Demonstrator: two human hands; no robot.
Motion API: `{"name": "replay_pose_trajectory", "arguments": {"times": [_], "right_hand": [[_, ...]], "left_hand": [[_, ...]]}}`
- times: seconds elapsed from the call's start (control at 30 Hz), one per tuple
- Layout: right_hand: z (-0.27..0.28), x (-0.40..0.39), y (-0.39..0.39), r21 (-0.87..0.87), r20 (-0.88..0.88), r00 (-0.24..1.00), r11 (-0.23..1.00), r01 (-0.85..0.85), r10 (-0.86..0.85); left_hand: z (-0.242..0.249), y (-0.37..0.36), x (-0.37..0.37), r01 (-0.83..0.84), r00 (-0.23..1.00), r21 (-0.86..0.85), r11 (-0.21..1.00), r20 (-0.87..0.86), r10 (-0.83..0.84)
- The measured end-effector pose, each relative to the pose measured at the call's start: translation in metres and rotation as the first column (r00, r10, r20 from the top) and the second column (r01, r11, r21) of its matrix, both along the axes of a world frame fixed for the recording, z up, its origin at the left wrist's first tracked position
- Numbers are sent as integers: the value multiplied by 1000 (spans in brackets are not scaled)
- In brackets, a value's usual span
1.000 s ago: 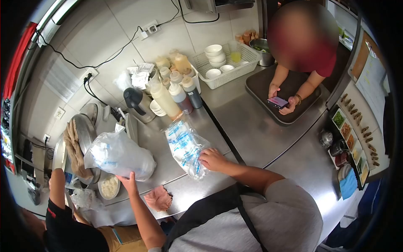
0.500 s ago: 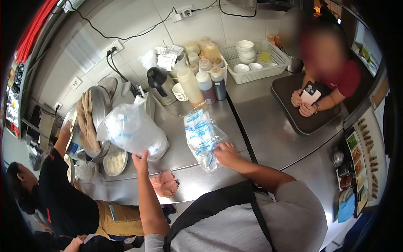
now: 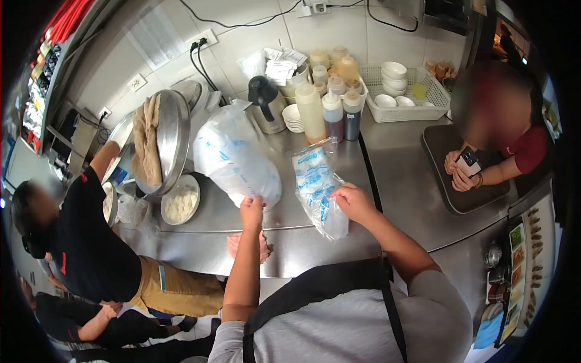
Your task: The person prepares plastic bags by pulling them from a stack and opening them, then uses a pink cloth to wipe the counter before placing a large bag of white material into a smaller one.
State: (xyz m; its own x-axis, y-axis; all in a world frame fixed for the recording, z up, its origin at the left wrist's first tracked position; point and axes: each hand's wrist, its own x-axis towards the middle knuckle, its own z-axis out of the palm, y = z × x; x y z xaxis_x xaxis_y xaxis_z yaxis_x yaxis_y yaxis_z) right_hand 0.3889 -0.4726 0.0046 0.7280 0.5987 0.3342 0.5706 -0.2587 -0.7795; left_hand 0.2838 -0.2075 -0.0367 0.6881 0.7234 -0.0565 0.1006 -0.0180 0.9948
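Note:
A large, bulging translucent plastic bag (image 3: 233,151) with faint blue print sits on the steel counter. My left hand (image 3: 252,212) is closed at its lower edge, fingers pinched on the plastic. To the right lies a flatter clear plastic packet (image 3: 315,181) with bold blue print. My right hand (image 3: 356,202) pinches its right edge between thumb and fingers. What either bag holds cannot be made out. Partly behind my left forearm, a folded pinkish cloth (image 3: 265,247) rests at the counter's front edge.
Squeeze bottles (image 3: 313,115), a thermal jug (image 3: 265,109) and stacked bowls (image 3: 293,117) stand behind the bags. At left are a bowl of white food (image 3: 181,202), a large metal lid (image 3: 175,145) and a co-worker (image 3: 91,236). Another person leans on a dark tray (image 3: 439,157).
My view has swung left, so things appear farther right. My right hand has risen from lying on the packet to pinching its edge. My left fingers have closed on the large bag's edge.

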Motion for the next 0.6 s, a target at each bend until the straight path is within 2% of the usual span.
{"name": "replay_pose_trajectory", "arguments": {"times": [0.03, 0.1, 0.13, 0.17, 0.23, 0.27, 0.3, 0.37, 0.4, 0.43, 0.5, 0.53, 0.6], "right_hand": [[7, -5, -1, 48, -33, 999, 998, -28, 30], [42, -14, -2, 150, -75, 992, 984, -92, 104], [46, -13, 0, 249, 26, 991, 959, -136, 134], [53, -13, 1, 259, -68, 990, 960, -104, 126], [67, -2, 4, 155, -138, 990, 988, -1, 22], [77, -4, -1, 217, -84, 996, 976, -20, 39], [91, -4, -4, 275, -75, 994, 960, -58, 81], [111, -14, -9, 383, -86, 980, 914, -135, 181], [119, -18, -5, 360, -134, 974, 925, -126, 185], [118, -21, 2, 402, -201, 941, 899, -175, 273], [116, -31, 16, 482, -313, 835, 833, -272, 453], [118, -40, 19, 393, -336, 796, 843, -368, 504], [125, -56, 31, 353, -245, 755, 782, -514, 608]], "left_hand": [[0, -5, 1, 35, 999, 20, 999, -7, -35], [3, -19, -7, 88, 995, -55, 995, 41, -86], [7, -29, -11, 83, 995, -95, 992, 67, -77], [9, -36, -13, 100, 993, -97, 990, 79, -93], [11, -44, -17, 141, 985, -97, 985, 116, -129], [5, -41, -19, 141, 990, 0, 990, 16, -141], [7, -39, -24, 173, 984, -30, 984, -45, -174], [8, -50, -30, -6, 976, 192, 981, 214, -36], [31, -61, -38, 1, 965, 409, 913, 238, -108], [60, -75, -45, -4, 954, 605, 796, 241, -178], [84, -98, -46, 231, 854, 717, 658, 175, -490], [110, -114, -48, 425, 739, 613, 666, 190, -646], [123, -130, -50, 778, 549, 264, 570, 157, -821]]}}
